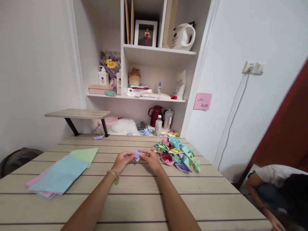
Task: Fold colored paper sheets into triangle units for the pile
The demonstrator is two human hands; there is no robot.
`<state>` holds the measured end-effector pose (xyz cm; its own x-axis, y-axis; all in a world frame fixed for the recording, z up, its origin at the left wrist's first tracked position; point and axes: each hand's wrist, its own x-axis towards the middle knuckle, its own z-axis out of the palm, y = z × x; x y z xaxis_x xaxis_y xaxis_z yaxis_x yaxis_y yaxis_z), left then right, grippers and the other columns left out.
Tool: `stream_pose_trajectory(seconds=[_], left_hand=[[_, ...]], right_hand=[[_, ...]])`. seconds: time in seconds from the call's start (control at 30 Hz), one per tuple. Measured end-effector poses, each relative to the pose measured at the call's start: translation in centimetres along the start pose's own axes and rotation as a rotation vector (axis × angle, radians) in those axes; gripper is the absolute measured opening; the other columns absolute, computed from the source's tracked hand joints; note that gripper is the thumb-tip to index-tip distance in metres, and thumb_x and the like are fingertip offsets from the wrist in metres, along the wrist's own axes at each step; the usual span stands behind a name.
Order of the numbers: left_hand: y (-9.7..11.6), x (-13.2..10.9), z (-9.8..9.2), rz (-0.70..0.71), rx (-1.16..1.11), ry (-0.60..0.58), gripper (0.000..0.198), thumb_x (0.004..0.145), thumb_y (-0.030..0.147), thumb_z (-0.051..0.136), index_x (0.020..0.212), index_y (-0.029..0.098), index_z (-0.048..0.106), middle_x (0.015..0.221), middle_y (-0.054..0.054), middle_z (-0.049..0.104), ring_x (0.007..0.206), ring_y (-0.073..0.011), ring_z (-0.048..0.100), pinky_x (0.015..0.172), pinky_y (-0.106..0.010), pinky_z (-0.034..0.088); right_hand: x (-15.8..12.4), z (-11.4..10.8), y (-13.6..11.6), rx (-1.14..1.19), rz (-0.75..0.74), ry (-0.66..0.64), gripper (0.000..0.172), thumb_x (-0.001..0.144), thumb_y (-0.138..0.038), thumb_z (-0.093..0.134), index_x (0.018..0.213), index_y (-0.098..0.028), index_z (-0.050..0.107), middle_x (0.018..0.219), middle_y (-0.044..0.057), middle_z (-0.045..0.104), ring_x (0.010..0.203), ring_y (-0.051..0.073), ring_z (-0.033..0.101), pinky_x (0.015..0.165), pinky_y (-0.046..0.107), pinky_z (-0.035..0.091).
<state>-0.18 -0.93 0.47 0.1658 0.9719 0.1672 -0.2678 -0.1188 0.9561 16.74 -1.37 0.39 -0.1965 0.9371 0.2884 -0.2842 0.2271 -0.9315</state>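
Note:
Between my two hands, above the middle of the slatted wooden table (134,205), is a small folded purple paper (137,155). My left hand (123,160) pinches its left edge, with bracelets around that wrist. My right hand (151,158) has its fingers closed on the right side of the same paper. Just right of my right hand lies a pile of folded paper boats (176,150) in blue, green, pink, yellow and red. Flat coloured sheets (61,173), with blue on top and green and pink beneath, lie on the left of the table.
A small raised shelf (78,113) stands at the back left. Behind the table, white shelving (158,51) holds a bottle (158,125), a red jug (156,115) and other items. At the lower right, another person (276,189) is partly visible beyond the table edge.

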Motion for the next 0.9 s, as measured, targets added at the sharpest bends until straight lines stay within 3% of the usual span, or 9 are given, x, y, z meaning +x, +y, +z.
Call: stream_pose_trajectory(seconds=[0.2, 0.33, 0.47, 0.6, 0.73, 0.9], left_hand=[[0.0, -0.1, 0.2, 0.028, 0.119, 0.004, 0.028, 0.057, 0.035, 0.07, 0.069, 0.01, 0.063, 0.064, -0.006, 0.067, 0.058, -0.0155, 0.062, 0.058, -0.026, 0.051], [0.1, -0.2, 0.2, 0.026, 0.138, 0.004, 0.035, 0.058, 0.034, 0.07, 0.083, 0.012, 0.059, 0.063, -0.005, 0.066, 0.052, -0.0141, 0.061, 0.05, -0.024, 0.049], [0.0, -0.4, 0.3, -0.065, 0.132, -0.093, 0.049, 0.058, 0.033, 0.07, 0.099, 0.011, 0.053, 0.063, -0.007, 0.066, 0.052, -0.0155, 0.062, 0.05, -0.025, 0.05], [-0.2, -0.6, 0.5, -0.134, 0.143, -0.16, 0.044, 0.059, 0.033, 0.07, 0.093, 0.011, 0.05, 0.06, -0.008, 0.066, 0.052, -0.0176, 0.064, 0.05, -0.025, 0.05], [-0.1, -0.4, 0.4, -0.153, 0.088, -0.139, 0.04, 0.062, 0.032, 0.069, 0.087, 0.015, 0.043, 0.063, -0.007, 0.066, 0.058, -0.0197, 0.065, 0.054, -0.027, 0.051], [0.4, -0.4, 0.4, -0.153, -0.075, -0.078, 0.036, 0.064, 0.034, 0.067, 0.084, 0.017, 0.042, 0.078, -0.011, 0.067, 0.072, -0.0234, 0.066, 0.065, -0.034, 0.052]], right_hand=[[0.1, 0.6, 0.3, -0.113, -0.036, 0.127, 0.034, 0.056, -0.046, 0.068, 0.067, -0.014, 0.064, 0.059, 0.002, 0.064, 0.055, 0.014, 0.057, 0.053, 0.025, 0.045], [0.0, 0.9, 0.4, -0.121, -0.037, 0.163, 0.04, 0.057, -0.045, 0.068, 0.081, -0.015, 0.059, 0.053, 0.0, 0.061, 0.049, 0.014, 0.056, 0.048, 0.024, 0.044], [-0.1, 0.8, 0.6, -0.182, -0.069, 0.192, 0.039, 0.058, -0.041, 0.068, 0.084, -0.015, 0.055, 0.046, -0.004, 0.055, 0.042, 0.01, 0.049, 0.042, 0.02, 0.037], [-0.1, 1.0, 0.5, -0.209, -0.102, 0.197, 0.04, 0.06, -0.039, 0.067, 0.09, -0.016, 0.055, 0.042, -0.008, 0.047, 0.039, 0.007, 0.042, 0.039, 0.017, 0.031], [0.1, 1.2, 0.4, -0.045, -0.053, 0.188, 0.056, 0.057, -0.043, 0.068, 0.103, -0.016, 0.05, 0.051, -0.005, 0.055, 0.046, 0.009, 0.049, 0.045, 0.02, 0.037], [0.2, 0.7, 0.6, -0.085, -0.014, 0.217, 0.04, 0.049, -0.039, 0.074, 0.076, -0.013, 0.061, 0.047, -0.005, 0.052, 0.04, 0.006, 0.043, 0.04, 0.018, 0.032]])
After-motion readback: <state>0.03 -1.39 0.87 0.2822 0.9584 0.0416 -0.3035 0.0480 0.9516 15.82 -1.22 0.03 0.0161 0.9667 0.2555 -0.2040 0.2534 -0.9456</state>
